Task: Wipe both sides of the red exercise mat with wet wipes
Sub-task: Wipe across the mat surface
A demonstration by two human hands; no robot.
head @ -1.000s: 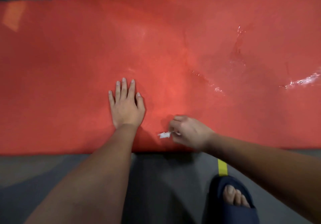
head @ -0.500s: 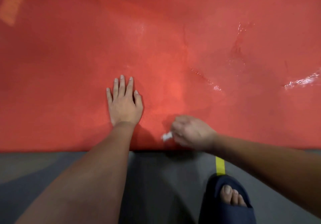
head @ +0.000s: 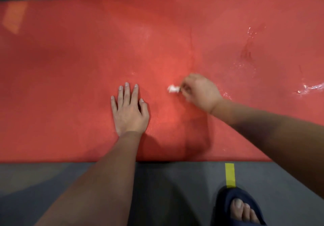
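Red mat (head: pixel 70 68) lies flat on the floor (head: pixel 52 182) beneath both grips; left grip (head: pixel 128 111) rests straight-fingered on it, right grip (head: pixel 199 92) just beside pinches a small white wipe (head: pixel 173 89) against it

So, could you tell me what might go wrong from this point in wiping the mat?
The wet wipe is a small scrunched wad pinched in the right hand, so each stroke covers little and patches of the red mat may be missed. Shiny wet streaks lie on the mat; the foot in the dark slipper could slip if it steps there. The left hand presses flat and might slide on damp mat.
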